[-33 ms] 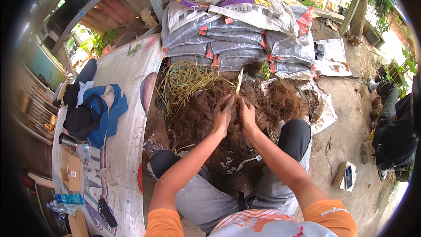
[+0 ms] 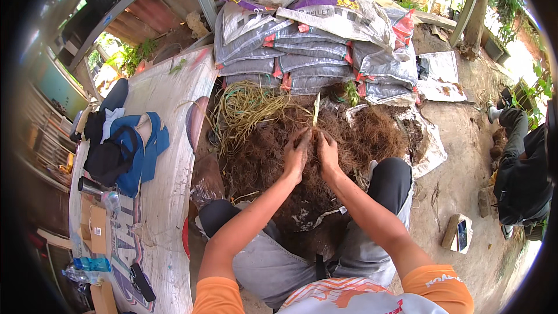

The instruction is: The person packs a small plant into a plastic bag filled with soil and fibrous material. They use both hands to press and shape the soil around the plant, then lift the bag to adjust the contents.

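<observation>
My left hand (image 2: 297,152) and my right hand (image 2: 327,149) face each other over a heap of brown coconut fibre (image 2: 256,160). Between their fingertips a pale green plant stalk (image 2: 316,109) stands up, leaning slightly right. Both hands are cupped and closed round its lower end, which they hide along with any fibre packed there. Loose brown strands lie beneath and around my fingers. Left of the stalk, a tangle of yellow-green strings (image 2: 247,107) rests on the heap.
Stacked grey sacks (image 2: 317,64) stand beyond the heap. A white-topped table (image 2: 168,197) on the left bears a blue garment (image 2: 145,145) and cardboard boxes. A small box holding a phone (image 2: 462,235) sits on the floor at right, near another person (image 2: 526,168).
</observation>
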